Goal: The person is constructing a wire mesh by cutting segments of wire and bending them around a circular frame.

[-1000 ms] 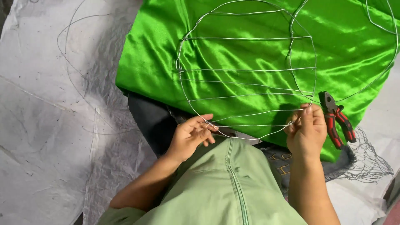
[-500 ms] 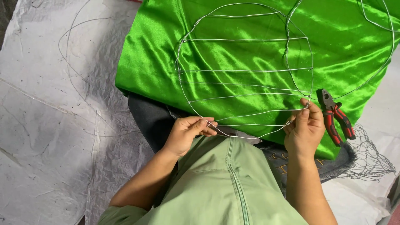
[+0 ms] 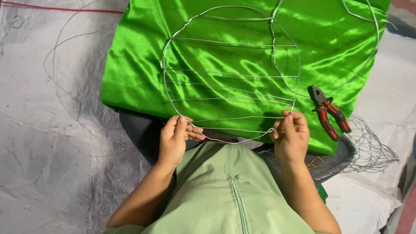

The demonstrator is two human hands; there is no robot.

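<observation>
Ground sheet [image 3: 52, 143]: a grey-white plastic sheet covers the floor, with loose thin wire curving over its left part.
Green cloth [image 3: 242, 56]: shiny satin spread over the sheet, ahead of the person.
Wire frame [image 3: 232, 71]: a rounded outline of thin wire with several cross wires, lying flat on the green cloth; its near edge reaches both hands, the rest extends away from them.
Wire mesh [image 3: 372, 143]: a crumpled piece at the right, beside the cloth's edge.
Left hand [image 3: 173, 138]: fingers pinched on the frame's lower left rim.
Right hand [image 3: 291, 134]: closed around the frame's lower right rim, where a cross wire meets it.
Pliers [image 3: 329, 112]: red and black handles, lying on the cloth just right of the right hand, untouched.
</observation>
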